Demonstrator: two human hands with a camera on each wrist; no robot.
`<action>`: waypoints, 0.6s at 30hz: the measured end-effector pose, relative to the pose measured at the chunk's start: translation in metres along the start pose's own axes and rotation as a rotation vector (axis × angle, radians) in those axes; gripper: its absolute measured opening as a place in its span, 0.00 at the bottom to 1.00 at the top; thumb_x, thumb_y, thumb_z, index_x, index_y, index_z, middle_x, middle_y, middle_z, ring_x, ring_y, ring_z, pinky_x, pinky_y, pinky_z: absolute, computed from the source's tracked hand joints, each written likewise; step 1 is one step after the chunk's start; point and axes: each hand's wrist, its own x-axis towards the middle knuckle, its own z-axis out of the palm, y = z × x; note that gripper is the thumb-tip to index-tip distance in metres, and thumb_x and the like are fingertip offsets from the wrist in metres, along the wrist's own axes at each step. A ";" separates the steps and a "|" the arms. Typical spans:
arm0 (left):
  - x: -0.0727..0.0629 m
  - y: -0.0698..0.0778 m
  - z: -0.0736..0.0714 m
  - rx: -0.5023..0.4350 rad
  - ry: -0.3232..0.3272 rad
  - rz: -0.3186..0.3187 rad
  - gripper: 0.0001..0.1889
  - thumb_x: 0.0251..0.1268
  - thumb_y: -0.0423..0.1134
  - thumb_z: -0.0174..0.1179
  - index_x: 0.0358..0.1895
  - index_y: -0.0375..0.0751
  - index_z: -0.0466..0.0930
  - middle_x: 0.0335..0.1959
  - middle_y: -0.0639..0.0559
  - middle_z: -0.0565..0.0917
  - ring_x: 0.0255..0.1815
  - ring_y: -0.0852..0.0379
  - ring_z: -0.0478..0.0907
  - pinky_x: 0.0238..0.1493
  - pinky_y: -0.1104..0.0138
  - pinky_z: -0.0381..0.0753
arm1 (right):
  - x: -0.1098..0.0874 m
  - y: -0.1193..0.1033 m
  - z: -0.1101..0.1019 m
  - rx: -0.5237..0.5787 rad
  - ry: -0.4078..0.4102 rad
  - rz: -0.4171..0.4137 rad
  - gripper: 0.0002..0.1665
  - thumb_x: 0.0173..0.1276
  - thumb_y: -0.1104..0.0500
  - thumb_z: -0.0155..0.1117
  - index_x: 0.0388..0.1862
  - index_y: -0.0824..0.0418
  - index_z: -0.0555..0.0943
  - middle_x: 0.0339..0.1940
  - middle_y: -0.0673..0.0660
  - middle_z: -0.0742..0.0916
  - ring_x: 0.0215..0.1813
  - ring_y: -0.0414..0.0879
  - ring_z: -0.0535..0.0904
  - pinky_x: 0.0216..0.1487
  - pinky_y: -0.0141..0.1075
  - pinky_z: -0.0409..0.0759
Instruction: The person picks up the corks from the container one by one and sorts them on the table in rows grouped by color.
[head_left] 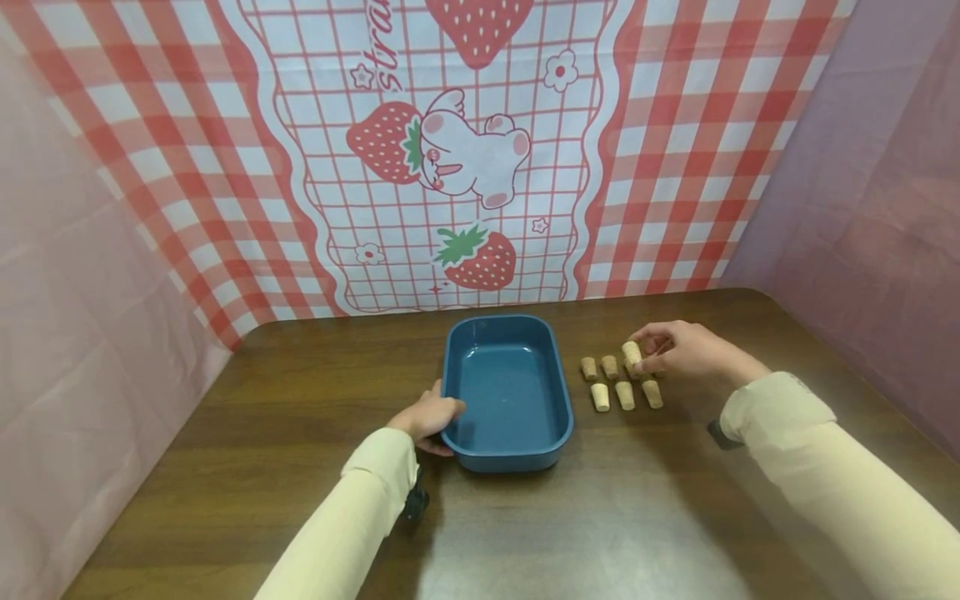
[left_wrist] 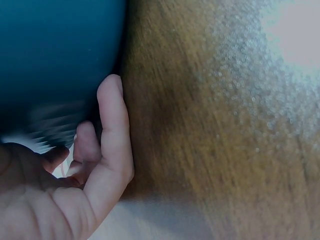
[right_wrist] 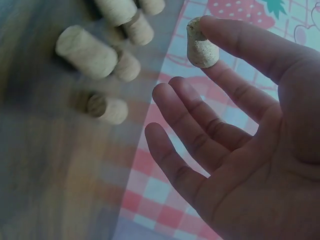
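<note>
A blue rectangular tray point(head_left: 510, 400) with high walls and rounded corners stands on the table. My left hand point(head_left: 429, 417) grips its left wall near the front corner, thumb over the rim and fingers along the outside. In the left wrist view, those fingers point(left_wrist: 114, 125) lie low against the outer wall, close to the tabletop. My right hand point(head_left: 686, 350) pinches a tapered cork stopper point(right_wrist: 202, 52) between thumb and index finger; the other fingers are spread apart. It holds this cork above several similar corks point(head_left: 626, 396), partly hiding the back row.
The corks stand in two rows right of the tray, on a brown wooden table point(head_left: 315, 375). Behind the table hangs a red-and-white checked cloth point(head_left: 682, 167) with strawberries. Pinkish cloths point(head_left: 885, 208) hang at both sides.
</note>
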 end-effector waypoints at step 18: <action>0.000 0.000 0.000 -0.006 -0.002 -0.005 0.43 0.55 0.32 0.47 0.79 0.36 0.46 0.71 0.32 0.54 0.51 0.37 0.75 0.31 0.55 0.91 | -0.020 0.041 0.003 -0.043 0.036 0.015 0.27 0.64 0.57 0.73 0.57 0.71 0.79 0.41 0.58 0.86 0.47 0.57 0.82 0.47 0.51 0.82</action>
